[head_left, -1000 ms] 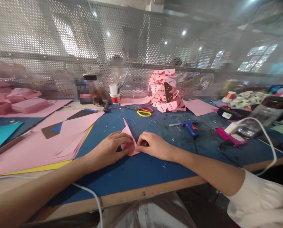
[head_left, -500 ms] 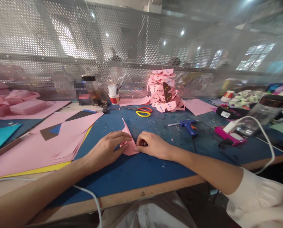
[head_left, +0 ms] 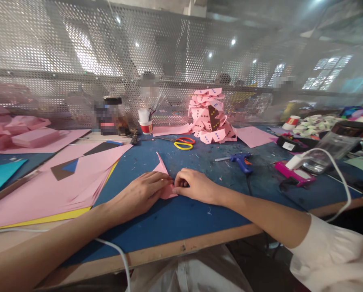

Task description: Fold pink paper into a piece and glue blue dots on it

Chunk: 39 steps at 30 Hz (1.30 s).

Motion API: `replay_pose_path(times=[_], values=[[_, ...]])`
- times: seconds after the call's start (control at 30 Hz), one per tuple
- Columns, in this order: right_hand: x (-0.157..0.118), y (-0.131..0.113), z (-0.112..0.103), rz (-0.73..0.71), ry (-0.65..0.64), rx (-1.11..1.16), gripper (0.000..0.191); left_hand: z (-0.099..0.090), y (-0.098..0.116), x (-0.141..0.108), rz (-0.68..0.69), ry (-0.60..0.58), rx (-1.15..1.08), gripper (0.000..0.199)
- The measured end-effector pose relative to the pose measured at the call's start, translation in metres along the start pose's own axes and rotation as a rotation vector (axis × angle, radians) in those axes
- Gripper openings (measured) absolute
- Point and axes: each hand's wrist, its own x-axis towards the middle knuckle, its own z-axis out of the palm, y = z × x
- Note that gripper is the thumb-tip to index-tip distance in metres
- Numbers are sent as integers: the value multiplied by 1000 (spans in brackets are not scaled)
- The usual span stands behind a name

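Note:
A small folded piece of pink paper rests on the blue table top in front of me, its narrow pointed end sticking up and away. My left hand lies over its left side, fingers together and pressing on it, hiding much of the fold. At the paper's lower right corner, my right hand has thumb and index finger closed on the edge, the other fingers curled in. Beyond the hands lie scissors with red and yellow handles. A blue glue gun lies to the right.
Stacked pink sheets cover the table's left side. Behind stands a pile of folded pink paper pieces with dots. A red and white cup is at the back. On the right are a magenta device, a clear jar and a white cable.
My left hand has slid slightly right and forward over the pink paper, its fingers now flatter and covering more of it. My right hand keeps its pinch at the corner.

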Motion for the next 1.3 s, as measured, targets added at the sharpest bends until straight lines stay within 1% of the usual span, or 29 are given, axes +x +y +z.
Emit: replay_pose_path(times=[0.17,0.33,0.43,0.57,0.7,0.87,1.03,1.3], values=[[1,0,-1,4,-9,11,9,1,0,0,-6,7,11,29],[1,2,-2,6,-27,31,9,5,-4,-1,69,34,57,31],[1,2,-1,20,-34,38,9,5,-5,-1,76,44,61,32],[1,1,-1,26,-35,38,9,4,-2,-1,31,39,24,30],[1,2,-1,1,-33,24,11,2,1,0,-27,29,-20,26],[2,1,-3,-4,-53,-8,10,1,5,2,-80,22,-77,26],[2,-1,-4,-6,-76,-25,9,1,5,1,-88,21,-78,25],[1,1,-4,-8,-88,-13,12,1,6,0,-93,-11,-52,23]])
